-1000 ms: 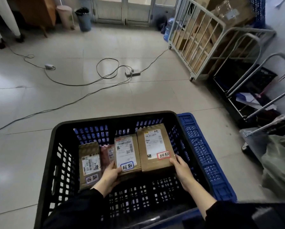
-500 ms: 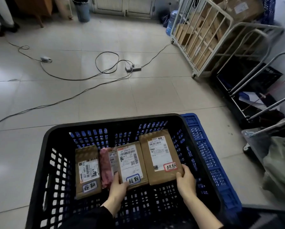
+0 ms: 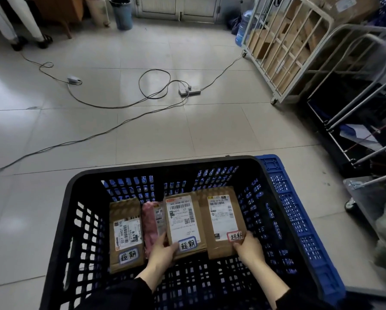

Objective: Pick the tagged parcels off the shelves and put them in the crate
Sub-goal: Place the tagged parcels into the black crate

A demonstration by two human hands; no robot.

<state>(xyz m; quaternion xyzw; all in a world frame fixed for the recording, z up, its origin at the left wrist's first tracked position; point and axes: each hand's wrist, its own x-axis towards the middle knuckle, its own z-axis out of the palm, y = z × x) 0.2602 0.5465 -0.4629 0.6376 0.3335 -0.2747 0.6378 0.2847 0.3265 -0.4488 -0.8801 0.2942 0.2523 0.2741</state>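
Placement in black crate [image 3: 165, 165]: both hands engaged.
Left hand [image 3: 163, 249] grips the near end of the middle parcel [image 3: 183, 222]; right hand [image 3: 248, 247] pinches the near corner of the right parcel [image 3: 221, 218]. Both lie flat side by side, long axes pointing away from the person. To their left, a pink packet [image 3: 149, 227] and a left parcel [image 3: 126, 233] share the floor. A blue crate [image 3: 299, 220] adjoins on the right.
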